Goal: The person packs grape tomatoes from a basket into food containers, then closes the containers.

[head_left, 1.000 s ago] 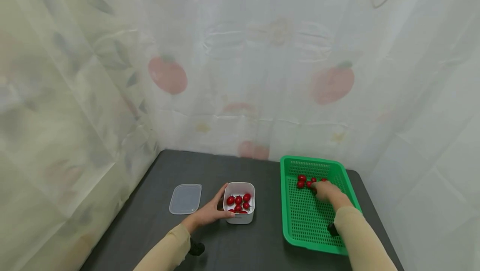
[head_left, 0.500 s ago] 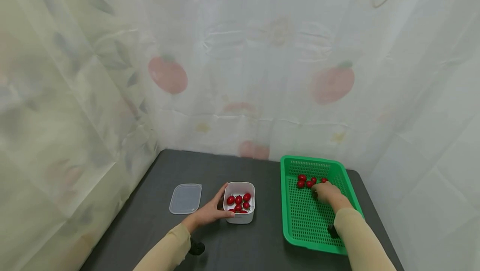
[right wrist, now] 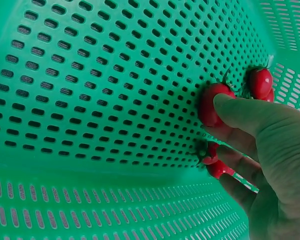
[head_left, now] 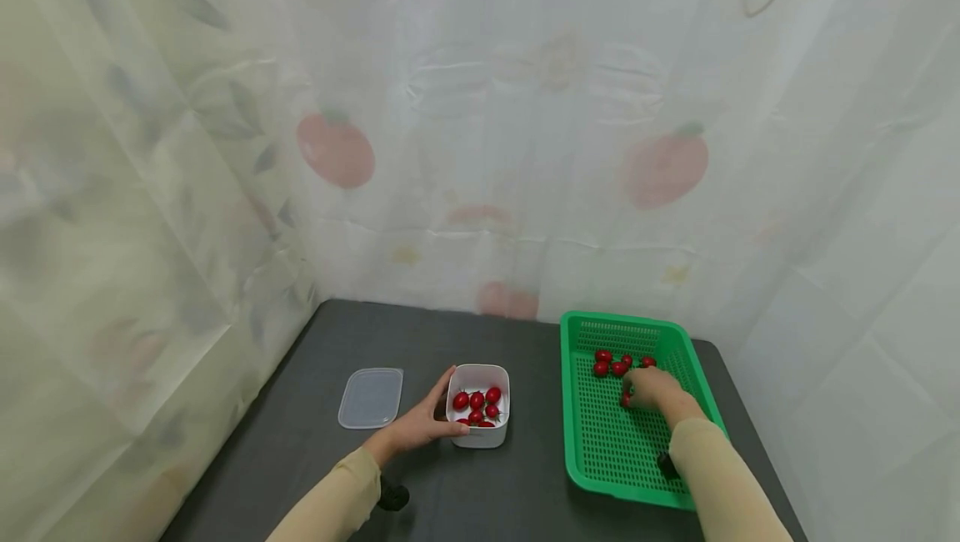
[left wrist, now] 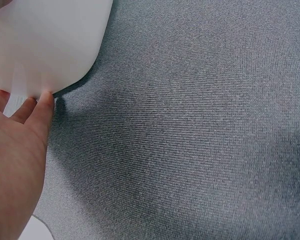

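Observation:
My left hand (head_left: 416,427) grips the near-left side of a square white container (head_left: 483,439), thumb at the front and fingers along the left. Several red cherry tomatoes (head_left: 477,400) lie inside it. In the left wrist view, fingertips (left wrist: 46,102) press on the container's wall (left wrist: 65,40). Over in the green basket (head_left: 573,442), my right hand (head_left: 654,388) pinches a cherry tomato (right wrist: 209,104) with a green stem between thumb and forefinger. More cherry tomatoes (head_left: 602,368) lie behind and beside that hand at the basket's far end, some partly hidden by the fingers.
A translucent lid (head_left: 371,398) lies flat left of the container. Dark grey cloth covers the table (head_left: 517,475). A printed curtain (head_left: 480,150) hangs close behind and at both sides. The basket's raised rim (head_left: 567,392) stands right of the container.
My right hand has shifted slightly within the basket, and a cherry tomato now shows below its fingertips. My left hand and the container have stayed in place.

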Available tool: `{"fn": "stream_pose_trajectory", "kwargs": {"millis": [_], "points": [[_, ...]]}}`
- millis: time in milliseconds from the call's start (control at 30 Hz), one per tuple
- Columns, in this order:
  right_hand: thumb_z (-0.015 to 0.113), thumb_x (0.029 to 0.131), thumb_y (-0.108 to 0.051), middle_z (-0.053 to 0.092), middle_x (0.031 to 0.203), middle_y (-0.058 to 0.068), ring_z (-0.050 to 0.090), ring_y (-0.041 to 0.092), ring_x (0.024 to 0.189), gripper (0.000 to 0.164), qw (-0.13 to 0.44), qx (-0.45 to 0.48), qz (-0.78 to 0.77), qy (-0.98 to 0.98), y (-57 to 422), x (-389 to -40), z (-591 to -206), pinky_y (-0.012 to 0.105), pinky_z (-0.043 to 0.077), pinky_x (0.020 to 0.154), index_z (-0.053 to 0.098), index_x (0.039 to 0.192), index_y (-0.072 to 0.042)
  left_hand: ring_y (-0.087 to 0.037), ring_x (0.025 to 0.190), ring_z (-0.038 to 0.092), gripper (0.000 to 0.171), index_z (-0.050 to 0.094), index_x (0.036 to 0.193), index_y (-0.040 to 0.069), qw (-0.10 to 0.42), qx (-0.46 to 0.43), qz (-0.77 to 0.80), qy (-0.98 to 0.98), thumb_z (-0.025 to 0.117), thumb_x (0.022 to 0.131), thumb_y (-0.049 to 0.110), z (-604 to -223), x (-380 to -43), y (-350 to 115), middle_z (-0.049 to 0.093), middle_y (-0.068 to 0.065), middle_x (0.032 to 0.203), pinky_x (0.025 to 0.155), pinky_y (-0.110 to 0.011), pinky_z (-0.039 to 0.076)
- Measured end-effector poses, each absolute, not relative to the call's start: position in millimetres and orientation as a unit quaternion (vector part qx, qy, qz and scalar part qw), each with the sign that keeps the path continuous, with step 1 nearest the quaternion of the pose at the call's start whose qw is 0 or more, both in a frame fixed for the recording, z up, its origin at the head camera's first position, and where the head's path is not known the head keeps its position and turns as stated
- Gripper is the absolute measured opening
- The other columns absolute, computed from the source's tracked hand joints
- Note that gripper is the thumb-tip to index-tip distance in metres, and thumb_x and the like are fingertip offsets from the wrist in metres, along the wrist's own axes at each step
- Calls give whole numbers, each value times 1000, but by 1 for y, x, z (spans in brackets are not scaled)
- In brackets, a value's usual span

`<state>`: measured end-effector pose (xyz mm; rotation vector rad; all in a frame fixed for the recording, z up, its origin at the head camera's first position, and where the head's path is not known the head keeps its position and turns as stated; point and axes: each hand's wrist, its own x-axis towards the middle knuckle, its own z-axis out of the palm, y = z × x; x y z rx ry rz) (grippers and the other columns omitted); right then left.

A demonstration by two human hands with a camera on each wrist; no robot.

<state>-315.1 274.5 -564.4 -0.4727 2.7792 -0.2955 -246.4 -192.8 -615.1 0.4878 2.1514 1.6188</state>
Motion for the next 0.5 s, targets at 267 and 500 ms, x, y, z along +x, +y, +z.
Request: {"fn": "stream_pose_trajectory", "kwargs": {"millis": [267, 500], "points": [[72, 93, -5, 70, 105, 6, 65, 29, 93, 16, 164, -172, -111, 965, 270, -314, -564, 49, 54, 77, 74, 108, -9, -42, 148, 27, 111, -7, 165, 22, 203, 168, 583, 768, 78, 93, 24, -618, -247, -193, 12, -18, 168, 112, -54, 36], [72, 93, -5, 70, 106, 5, 65, 28, 94, 16, 163, -172, -110, 965, 270, -314, -567, 49, 54, 78, 74, 107, -12, -41, 149, 24, 111, -4, 165, 27, 200, 162, 574, 777, 79, 92, 28, -617, -247, -192, 13, -17, 168, 114, -56, 33]]}}
